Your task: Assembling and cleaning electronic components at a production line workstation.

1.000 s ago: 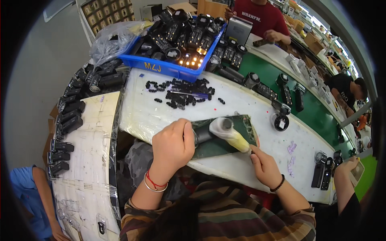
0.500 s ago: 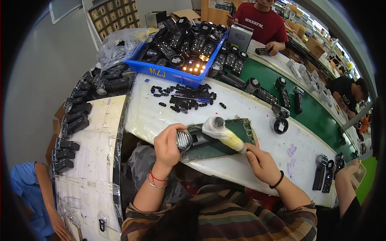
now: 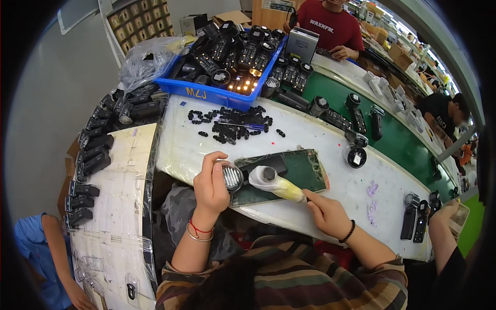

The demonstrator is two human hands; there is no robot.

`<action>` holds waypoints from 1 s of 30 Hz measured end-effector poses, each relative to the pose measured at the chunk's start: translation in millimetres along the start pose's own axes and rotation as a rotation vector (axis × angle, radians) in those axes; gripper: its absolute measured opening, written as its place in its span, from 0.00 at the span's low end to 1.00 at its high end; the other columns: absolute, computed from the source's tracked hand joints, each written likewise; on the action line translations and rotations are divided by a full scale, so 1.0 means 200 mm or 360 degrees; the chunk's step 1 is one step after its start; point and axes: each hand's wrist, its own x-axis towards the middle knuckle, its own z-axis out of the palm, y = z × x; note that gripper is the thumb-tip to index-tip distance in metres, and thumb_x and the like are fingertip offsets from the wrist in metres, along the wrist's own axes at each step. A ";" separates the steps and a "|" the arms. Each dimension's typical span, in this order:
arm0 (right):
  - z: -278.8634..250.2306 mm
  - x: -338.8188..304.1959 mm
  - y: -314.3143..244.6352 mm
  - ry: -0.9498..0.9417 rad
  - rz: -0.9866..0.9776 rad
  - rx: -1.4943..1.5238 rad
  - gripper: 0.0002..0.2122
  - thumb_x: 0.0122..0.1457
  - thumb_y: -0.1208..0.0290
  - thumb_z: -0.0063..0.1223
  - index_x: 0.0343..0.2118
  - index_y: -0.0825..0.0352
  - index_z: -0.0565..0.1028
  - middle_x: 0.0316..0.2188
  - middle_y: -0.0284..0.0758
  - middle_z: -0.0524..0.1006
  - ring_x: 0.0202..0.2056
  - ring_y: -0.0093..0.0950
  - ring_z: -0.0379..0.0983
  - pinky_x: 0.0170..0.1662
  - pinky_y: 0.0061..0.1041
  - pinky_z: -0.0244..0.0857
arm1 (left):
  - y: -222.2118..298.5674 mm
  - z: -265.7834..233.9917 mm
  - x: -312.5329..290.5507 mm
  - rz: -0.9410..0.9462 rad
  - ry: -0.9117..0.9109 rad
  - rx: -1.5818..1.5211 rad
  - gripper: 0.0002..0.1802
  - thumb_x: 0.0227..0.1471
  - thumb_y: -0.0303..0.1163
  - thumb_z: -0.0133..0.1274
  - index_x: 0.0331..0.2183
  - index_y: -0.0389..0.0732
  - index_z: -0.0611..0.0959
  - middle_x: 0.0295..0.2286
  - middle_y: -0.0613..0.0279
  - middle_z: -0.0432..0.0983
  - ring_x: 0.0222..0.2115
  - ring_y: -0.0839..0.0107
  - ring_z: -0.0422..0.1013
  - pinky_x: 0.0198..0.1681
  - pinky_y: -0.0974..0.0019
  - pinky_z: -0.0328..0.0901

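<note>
My left hand is closed around the round ribbed head of a black handheld device. The device lies on a dark green pad, its black body reaching to the right. My right hand grips a mallet by the end of its handle. White wrapping covers the mallet's head, and the handle is yellowish. That head sits over the device just right of the ribbed part, hiding some of the body. Whether the two touch, I cannot tell.
Beyond the pad lie many small black parts and a blue-handled screwdriver. A blue bin full of black devices stands behind them. More devices line the green belt and the left board. Co-workers sit around.
The mallet has moved left and down toward the ribbed head, uncovering the far end of the device's body. My left hand keeps its hold. The view has shifted slightly.
</note>
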 end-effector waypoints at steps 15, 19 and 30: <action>-0.03 0.02 0.11 0.0374 0.0174 0.0073 0.13 0.61 0.67 0.49 0.48 0.59 0.75 0.26 0.45 0.77 0.26 0.43 0.74 0.30 0.35 0.69 | 0.04 -0.01 0.01 -0.0022 -0.0035 0.0026 0.14 0.59 0.27 0.36 0.38 0.32 0.75 0.24 0.51 0.77 0.26 0.65 0.75 0.32 0.68 0.66; -0.08 -0.07 0.09 0.0429 0.0373 0.0284 0.13 0.62 0.66 0.48 0.48 0.60 0.75 0.26 0.46 0.77 0.27 0.44 0.74 0.31 0.35 0.68 | 0.04 0.00 -0.01 0.0058 -0.0022 0.0063 0.14 0.58 0.27 0.36 0.37 0.31 0.76 0.24 0.51 0.77 0.26 0.64 0.75 0.32 0.67 0.66; -0.06 -0.03 0.25 0.0585 0.0097 -0.0320 0.14 0.60 0.65 0.50 0.49 0.56 0.74 0.29 0.36 0.77 0.24 0.37 0.74 0.26 0.32 0.68 | 0.03 0.00 0.01 0.0057 -0.0002 0.0062 0.12 0.57 0.27 0.39 0.35 0.32 0.77 0.23 0.53 0.76 0.25 0.66 0.74 0.31 0.69 0.65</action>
